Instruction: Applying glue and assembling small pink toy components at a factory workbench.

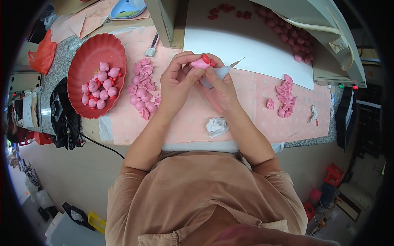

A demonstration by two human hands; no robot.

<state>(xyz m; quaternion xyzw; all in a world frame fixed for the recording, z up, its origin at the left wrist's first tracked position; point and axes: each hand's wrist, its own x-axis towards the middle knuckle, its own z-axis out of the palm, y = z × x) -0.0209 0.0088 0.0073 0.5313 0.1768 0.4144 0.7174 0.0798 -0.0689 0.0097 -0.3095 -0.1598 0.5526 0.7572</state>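
Observation:
My left hand (174, 80) is closed around a small pink toy head (199, 64) over the middle of the table. A glossy red bow (206, 59) sits on the toy head's right side. My right hand (225, 93) grips a translucent squeeze bottle (222, 73), whose thin needle tip (236, 63) points up and to the right, away from the toy head. My right thumb is up against the toy head, close to my left thumb. The fingers behind the pieces are partly hidden.
On the left stand a red scalloped bowl (74, 80) of pink heads with red bows and a row of pink ruffled pieces (146, 70). More pink ruffled pieces (286, 96) lie right. A crumpled white tissue (217, 126) lies near me. Behind, a white board (246, 49) carries red bows and pink heads.

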